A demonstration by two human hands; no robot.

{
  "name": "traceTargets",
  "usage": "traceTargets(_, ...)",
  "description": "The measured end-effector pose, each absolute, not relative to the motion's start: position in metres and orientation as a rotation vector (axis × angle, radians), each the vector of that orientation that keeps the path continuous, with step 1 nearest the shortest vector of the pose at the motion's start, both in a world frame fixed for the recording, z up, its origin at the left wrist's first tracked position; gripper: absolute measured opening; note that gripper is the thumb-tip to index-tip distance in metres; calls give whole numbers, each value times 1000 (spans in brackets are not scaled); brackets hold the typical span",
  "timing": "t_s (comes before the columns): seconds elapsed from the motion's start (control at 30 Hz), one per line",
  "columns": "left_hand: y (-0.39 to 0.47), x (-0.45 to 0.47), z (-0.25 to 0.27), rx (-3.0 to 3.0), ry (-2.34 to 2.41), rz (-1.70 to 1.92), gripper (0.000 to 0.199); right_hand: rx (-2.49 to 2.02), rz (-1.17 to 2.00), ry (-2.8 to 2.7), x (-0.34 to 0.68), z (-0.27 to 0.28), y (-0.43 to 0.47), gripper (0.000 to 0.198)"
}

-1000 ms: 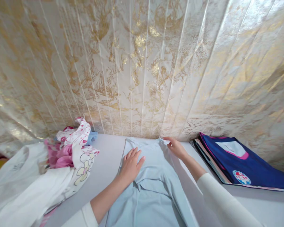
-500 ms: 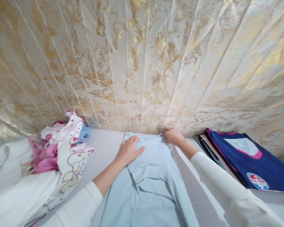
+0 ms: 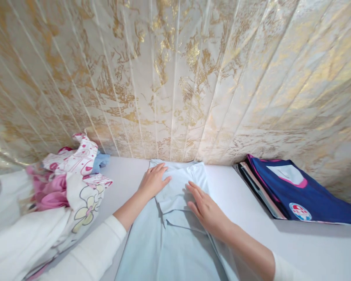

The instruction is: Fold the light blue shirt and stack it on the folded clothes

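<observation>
A pale blue garment (image 3: 175, 249) lies partly folded in front of me, its far end close to the wall. My left hand (image 3: 155, 180) rests open on its upper left part, palm down with the thumb apart from the fingers. Over the folded right side, my right hand (image 3: 206, 210) is open, fingers stretched toward the middle of the cloth. I cannot tell whether its palm presses on the fabric. Neither hand grips anything. The lower end of the garment runs out of view at the bottom.
On the left lies a loose heap of clothes (image 3: 84, 203), white, pink and printed. To the right, a stack of folded clothes (image 3: 298, 191) has a navy piece with pink trim on top. A gold-patterned panelled wall (image 3: 175, 78) rises behind the white surface (image 3: 240, 210).
My right hand has let go of the garment's upper right corner and come down toward me over the cloth. The right sleeve part now lies further inward. My left hand stays put.
</observation>
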State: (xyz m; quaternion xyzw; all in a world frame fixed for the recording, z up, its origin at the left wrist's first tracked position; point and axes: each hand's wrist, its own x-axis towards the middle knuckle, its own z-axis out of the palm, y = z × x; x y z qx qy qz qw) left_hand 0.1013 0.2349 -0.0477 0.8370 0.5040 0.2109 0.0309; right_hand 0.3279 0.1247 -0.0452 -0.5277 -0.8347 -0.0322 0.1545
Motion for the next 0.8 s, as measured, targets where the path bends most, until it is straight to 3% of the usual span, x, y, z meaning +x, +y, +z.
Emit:
traceTargets(0.27, 186, 114, -12, 2605, 1463, 805, 27, -1618, 160, -2313, 372, -42, 110, 49)
traceTargets(0.37, 109, 124, -4, 2741, 1126, 753, 16, -1484, 196, -2325, 367, -33, 91, 52)
traceTargets(0.57, -15, 155, -33, 3028, -8, 716, 13, -1410, 370, -2278, 357, -25, 58, 54)
traceTargets(0.67, -26, 169, -41, 3126, -150, 776, 26, -1465, 351, -2310, 356, -26, 54, 51)
traceTargets(0.8, -21, 175, -32, 3145, -279, 791, 23, -1490, 305, -2336, 358, -30, 52, 48)
